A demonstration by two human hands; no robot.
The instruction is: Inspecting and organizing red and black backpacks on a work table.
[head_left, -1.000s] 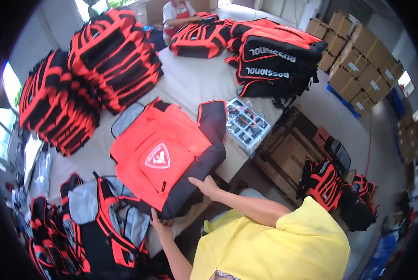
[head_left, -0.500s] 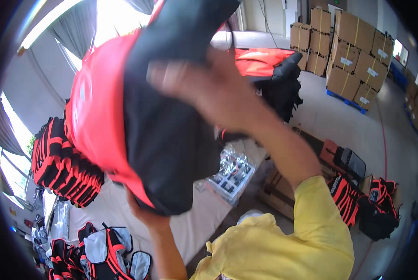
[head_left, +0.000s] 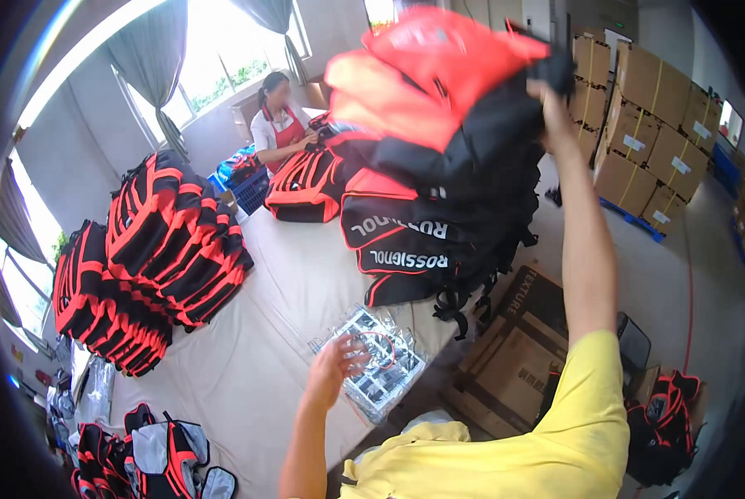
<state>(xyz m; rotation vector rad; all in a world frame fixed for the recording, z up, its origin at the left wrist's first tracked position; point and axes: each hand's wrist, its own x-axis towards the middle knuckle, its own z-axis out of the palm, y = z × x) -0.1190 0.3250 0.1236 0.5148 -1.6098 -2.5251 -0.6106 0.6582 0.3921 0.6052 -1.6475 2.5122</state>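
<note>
A red and black backpack (head_left: 472, 108), blurred by motion, lies on top of a stack of similar black and red bags (head_left: 405, 241) across the table. With my right arm stretched far forward, my right hand (head_left: 553, 116) grips the backpack's black side at the right; part of the fingers is hidden against the fabric. My left hand (head_left: 335, 366) holds nothing. Its fingers are spread at the left edge of a light grey compartment tray (head_left: 389, 376) with clear plastic over small dark parts. I cannot tell whether they touch it.
Two tall piles of red and black bags (head_left: 173, 241) stand on the cloth-covered table (head_left: 256, 358). Grey-lined backpacks (head_left: 168, 457) lie at near left. Beyond the table is a co-worker (head_left: 282, 125) in a red apron. Cartons (head_left: 505, 349) stand at right, with stacked boxes (head_left: 647, 150) farther back.
The backpack has moved from close in front of me away to the far right, onto the stack. My left hand has come off it and moved right to the tray.
</note>
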